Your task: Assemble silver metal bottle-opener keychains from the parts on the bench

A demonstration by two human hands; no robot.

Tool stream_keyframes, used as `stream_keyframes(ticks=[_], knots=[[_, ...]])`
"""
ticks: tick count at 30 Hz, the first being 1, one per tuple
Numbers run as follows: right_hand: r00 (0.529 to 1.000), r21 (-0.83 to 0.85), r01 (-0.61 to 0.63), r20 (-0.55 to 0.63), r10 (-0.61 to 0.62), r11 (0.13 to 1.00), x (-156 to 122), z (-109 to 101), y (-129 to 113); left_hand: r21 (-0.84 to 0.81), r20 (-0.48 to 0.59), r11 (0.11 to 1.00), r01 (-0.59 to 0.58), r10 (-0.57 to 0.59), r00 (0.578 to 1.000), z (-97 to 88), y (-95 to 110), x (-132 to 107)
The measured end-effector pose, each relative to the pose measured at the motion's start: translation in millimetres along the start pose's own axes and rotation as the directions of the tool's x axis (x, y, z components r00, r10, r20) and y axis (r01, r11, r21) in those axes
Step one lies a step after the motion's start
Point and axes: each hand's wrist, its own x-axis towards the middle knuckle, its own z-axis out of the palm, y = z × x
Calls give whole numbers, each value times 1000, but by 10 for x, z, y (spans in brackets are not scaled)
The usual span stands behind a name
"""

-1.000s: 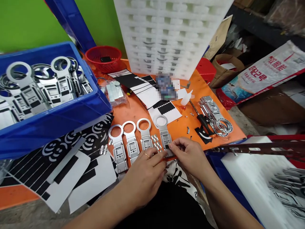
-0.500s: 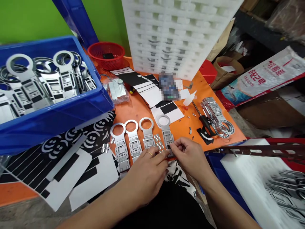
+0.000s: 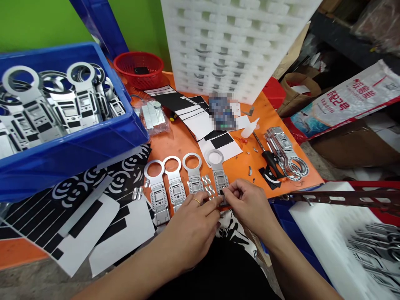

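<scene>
Several silver metal brackets with ring ends lie in a row on the orange table (image 3: 175,146). Both hands meet at the near end of the rightmost bracket (image 3: 218,171). My right hand (image 3: 250,204) pinches a small black piece (image 3: 221,192) against it with thumb and forefinger. My left hand (image 3: 190,229), a ring on one finger, has its fingers curled, fingertips pressing on the bracket's lower end. Small silver oval plates (image 3: 206,184) lie between that bracket and its neighbour (image 3: 193,175).
A blue crate (image 3: 71,146) of the same brackets stands at left. Black and white sticker sheets (image 3: 78,208) cover the near left. A white foam rack (image 3: 231,46), a red basket (image 3: 138,68), a screwdriver (image 3: 265,154) and a pile of brackets (image 3: 286,154) lie behind and right.
The view has shifted slightly, so everything sits a little to the right. Both hands stay at the near end of the rightmost bracket, fingers barely moving.
</scene>
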Motion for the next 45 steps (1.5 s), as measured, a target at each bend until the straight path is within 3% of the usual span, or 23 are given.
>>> stream_keyframes(ticks=[10,17,21,28,33,37,40,42,45], knots=[[997,-239,48,71,-32,970,42,-110,-123,55,44,998,-10,8,999,-12,0,23],[976,-499,216,115,-182,839,92,-175,-213,108,40,994,-15,11,999,-23,13,21],[979,-553,202,112,-168,809,160,-225,-198,117,42,993,-7,2,999,-33,20,18],[996,-317,92,23,-89,944,260,-354,63,90,23,996,1,-3,1000,-31,32,5],[993,-333,105,92,-78,937,236,-283,51,76,34,997,12,-15,999,-19,38,17],[988,-310,121,125,-86,943,242,-269,46,21,-23,1000,-1,1,1000,3,13,14],[988,-280,120,125,-88,953,214,-311,50,-109,-128,994,-1,-13,992,-28,0,-21],[991,-220,127,73,-113,967,149,-339,4,-266,-173,963,34,-82,981,-75,4,-67],[971,-8,232,60,-231,973,-18,-349,-159,-492,-124,855,165,-257,958,-153,25,-154]])
